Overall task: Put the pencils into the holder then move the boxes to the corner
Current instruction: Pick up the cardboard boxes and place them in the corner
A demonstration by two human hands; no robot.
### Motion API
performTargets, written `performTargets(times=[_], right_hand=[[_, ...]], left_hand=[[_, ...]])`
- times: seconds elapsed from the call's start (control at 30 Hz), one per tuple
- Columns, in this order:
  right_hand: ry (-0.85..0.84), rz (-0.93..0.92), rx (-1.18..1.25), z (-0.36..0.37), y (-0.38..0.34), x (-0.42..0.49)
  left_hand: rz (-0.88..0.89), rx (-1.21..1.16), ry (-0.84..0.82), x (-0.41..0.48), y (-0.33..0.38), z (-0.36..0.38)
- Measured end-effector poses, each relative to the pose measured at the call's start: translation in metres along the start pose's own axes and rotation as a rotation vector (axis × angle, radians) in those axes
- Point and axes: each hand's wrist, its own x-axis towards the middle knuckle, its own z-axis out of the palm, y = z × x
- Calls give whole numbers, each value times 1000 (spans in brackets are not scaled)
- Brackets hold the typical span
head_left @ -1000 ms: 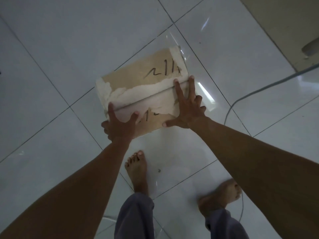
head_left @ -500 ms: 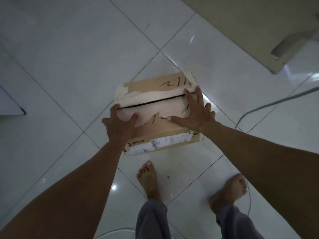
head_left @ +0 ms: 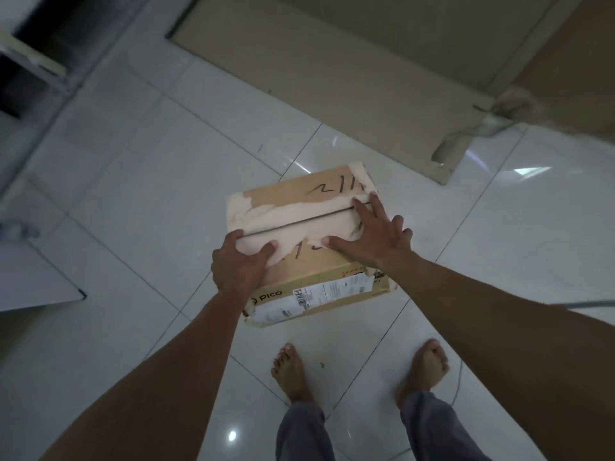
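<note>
A brown cardboard box (head_left: 299,197) with torn white tape, black handwriting on its lid and a shipping label on its near side is held above the white tiled floor. My left hand (head_left: 239,264) grips the box's near left corner, thumb on the lid. My right hand (head_left: 376,237) lies flat on the right part of the lid, fingers spread, its grip on the far side hidden. No pencils or holder are in view.
A beige wall base (head_left: 332,61) runs across the top, ending at a chipped corner (head_left: 446,161) with a grey cable (head_left: 479,128). A dark opening with a white frame (head_left: 33,64) is at top left. A white board (head_left: 33,277) lies at left. My bare feet (head_left: 293,371) stand below.
The box has been lifted and carried forward toward the wall. The view has tilted up, so the wall base and the dark opening at top left have come into sight.
</note>
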Motion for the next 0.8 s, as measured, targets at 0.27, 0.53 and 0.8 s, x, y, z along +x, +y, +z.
performTargets(times=[0.27,0.53,0.8], right_hand=[[27,95,119,-75,5,-78],[123,219,211,-154,35,-205],[315,378,360,-193,92,-294]], left_hand=[[35,10,-41,-69,64,-51],[208,47,-183,-174,141,-107],[460,120,-259,-250,216,-119]])
